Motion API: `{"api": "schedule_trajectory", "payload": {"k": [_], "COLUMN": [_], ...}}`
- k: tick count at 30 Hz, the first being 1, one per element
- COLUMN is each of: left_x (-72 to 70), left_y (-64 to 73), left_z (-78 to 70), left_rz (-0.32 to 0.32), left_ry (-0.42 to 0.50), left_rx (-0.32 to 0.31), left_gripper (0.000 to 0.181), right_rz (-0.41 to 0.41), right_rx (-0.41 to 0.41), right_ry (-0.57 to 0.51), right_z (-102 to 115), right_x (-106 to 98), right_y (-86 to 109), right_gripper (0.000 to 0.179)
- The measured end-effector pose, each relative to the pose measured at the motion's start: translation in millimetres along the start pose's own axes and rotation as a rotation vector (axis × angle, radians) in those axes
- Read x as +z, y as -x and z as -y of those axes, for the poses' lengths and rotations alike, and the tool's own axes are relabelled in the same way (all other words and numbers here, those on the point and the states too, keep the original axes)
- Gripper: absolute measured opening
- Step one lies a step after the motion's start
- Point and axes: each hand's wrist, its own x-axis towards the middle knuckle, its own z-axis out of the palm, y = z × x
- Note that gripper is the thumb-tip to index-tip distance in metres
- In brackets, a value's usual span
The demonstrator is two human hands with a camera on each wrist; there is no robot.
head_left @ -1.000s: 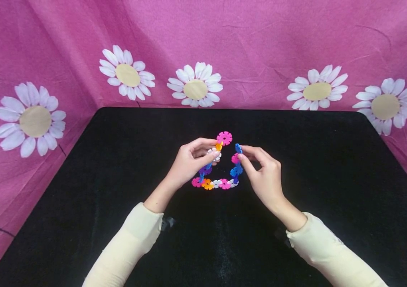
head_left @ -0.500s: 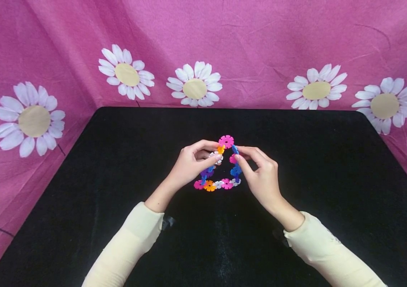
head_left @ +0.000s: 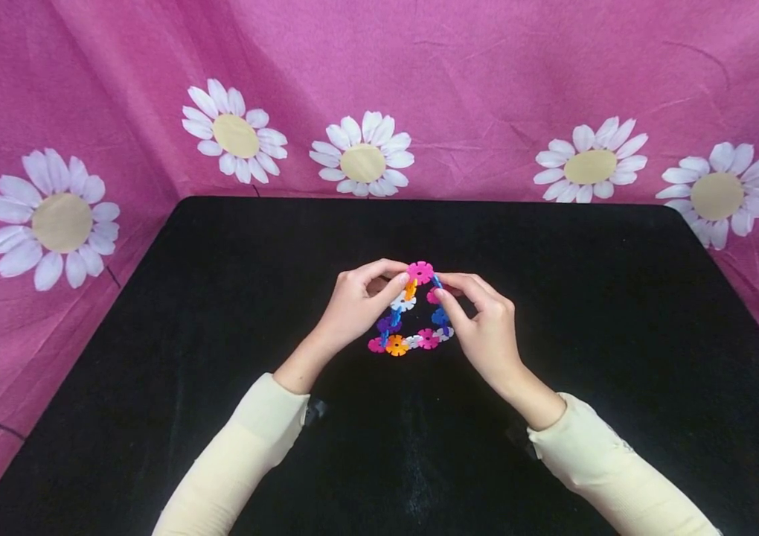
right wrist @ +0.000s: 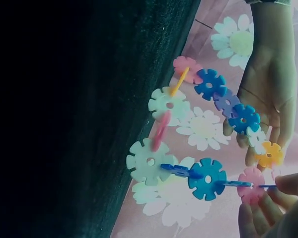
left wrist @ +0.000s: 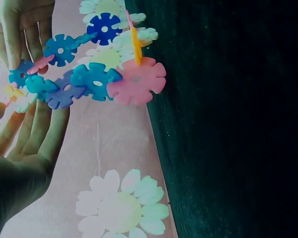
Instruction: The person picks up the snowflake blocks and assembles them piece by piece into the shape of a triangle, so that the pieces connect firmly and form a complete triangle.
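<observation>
A ring-shaped chain of notched, flower-shaped interlocking discs in pink, orange, white, blue and purple hangs between both hands. At its top, my left hand pinches the pink disc by its left edge with thumb and fingertips. My right hand pinches the blue disc right at that pink disc's lower right edge. The right wrist view shows a pink disc just below the right fingers, followed by a blue disc. An orange disc hangs by the left fingers. The fingers partly hide the joint.
A black table spreads beneath the hands. Behind it and on the left hangs a pink cloth printed with large white daisies. Cream sleeves cover both forearms.
The gap between the top pink disc and the blue disc has closed, as the right hand moved left. The left fingers have shifted up from beside the orange and white discs to the pink one.
</observation>
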Motion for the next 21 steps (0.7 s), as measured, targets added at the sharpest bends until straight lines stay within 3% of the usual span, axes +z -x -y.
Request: {"api": "schedule_trajectory", "payload": {"k": [8, 15, 21], "left_x": [1.3, 2.9, 3.3], "left_y": [-1.8, -1.7, -2.7], "left_z": [-2.2, -4.2, -6.1], "left_rz": [-0.038, -0.080, -0.077], "left_ry": [-0.013, -0.018, -0.046], "left_rx": [0.073, 0.065, 0.081], "left_gripper": [0.021, 0.018, 0.016], "right_rz": [0.011, 0.024, 0.025], "right_rx": [-0.004, -0.038, -0.075], "right_ry": [0.009, 0.037, 0.055], "right_z": [-0.4, 0.2, 0.6], "right_x": [1.4, 2.6, 3.4], "right_y": [0.1, 0.6, 0.1], "right_gripper": [0.025, 0.027, 0.026]}}
